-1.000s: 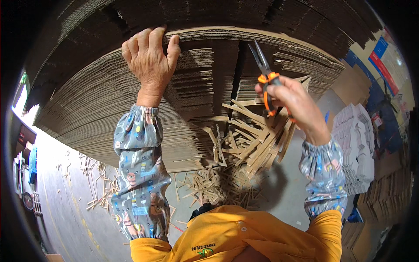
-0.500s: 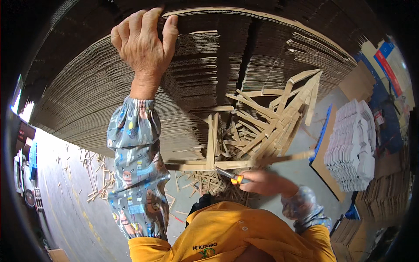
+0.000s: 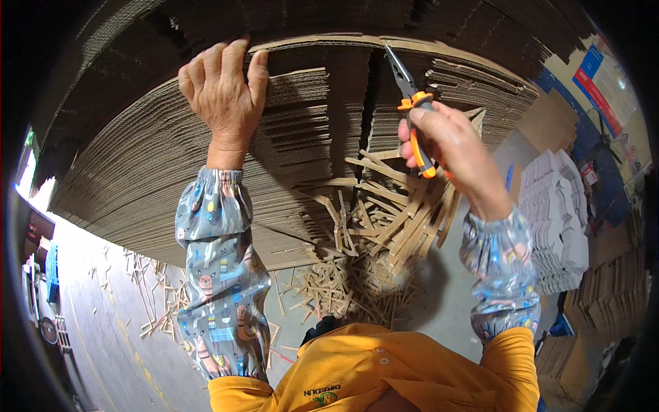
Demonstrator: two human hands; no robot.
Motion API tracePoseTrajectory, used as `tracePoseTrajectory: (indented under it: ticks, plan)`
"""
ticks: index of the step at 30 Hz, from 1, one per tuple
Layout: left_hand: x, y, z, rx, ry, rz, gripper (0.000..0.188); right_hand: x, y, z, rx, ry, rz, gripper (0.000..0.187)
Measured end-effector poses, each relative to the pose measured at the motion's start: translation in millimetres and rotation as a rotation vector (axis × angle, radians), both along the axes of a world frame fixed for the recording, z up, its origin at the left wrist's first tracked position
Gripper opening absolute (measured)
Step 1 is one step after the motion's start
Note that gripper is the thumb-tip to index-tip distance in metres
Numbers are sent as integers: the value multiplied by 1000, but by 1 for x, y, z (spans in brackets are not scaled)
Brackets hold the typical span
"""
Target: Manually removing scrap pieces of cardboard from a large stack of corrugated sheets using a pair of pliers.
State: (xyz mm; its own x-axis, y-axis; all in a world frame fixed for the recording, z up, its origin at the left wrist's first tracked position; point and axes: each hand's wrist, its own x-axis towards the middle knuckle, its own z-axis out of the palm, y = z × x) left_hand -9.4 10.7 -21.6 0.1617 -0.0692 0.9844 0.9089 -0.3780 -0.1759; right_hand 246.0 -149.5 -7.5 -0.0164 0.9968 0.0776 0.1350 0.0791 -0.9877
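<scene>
A tall stack of brown corrugated cardboard sheets [image 3: 158,137] fills the middle of the view, edges toward me. My left hand [image 3: 223,86] lies spread on the stack's top edge at the upper left, holding nothing. In my right hand [image 3: 449,141] is a pair of long-nose pliers [image 3: 408,86] with black and orange handles. Their tip reaches the top edge of the stack, over the dark gap between two sections. Whether the jaws grip the cardboard there I cannot tell. Cut cardboard strips [image 3: 391,213] hang in a tangle from the stack's front.
Scrap strips [image 3: 343,288] lie heaped on the floor before my body, with more scraps [image 3: 151,281] at the left. At the right stands a pile of white sheets [image 3: 552,213], with stacked brown cardboard [image 3: 611,288] behind it. A blue and red board [image 3: 597,89] is at the upper right.
My right hand has risen with the pliers from low by my body to the stack's top edge. The long strip by the pliers is gone from there. My left hand stays nearly in place.
</scene>
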Motion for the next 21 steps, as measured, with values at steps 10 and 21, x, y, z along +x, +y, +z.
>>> tracePoseTrajectory:
  ticks: [10, 21]
  plan:
    - [1, 3, 5, 41, -5, 24, 29, 17, -91, -159, -234, -234, 502, 27]
    - [8, 3, 1, -38, 18, 57, 30, 87, -24, -50, -68, -23, -245, 24]
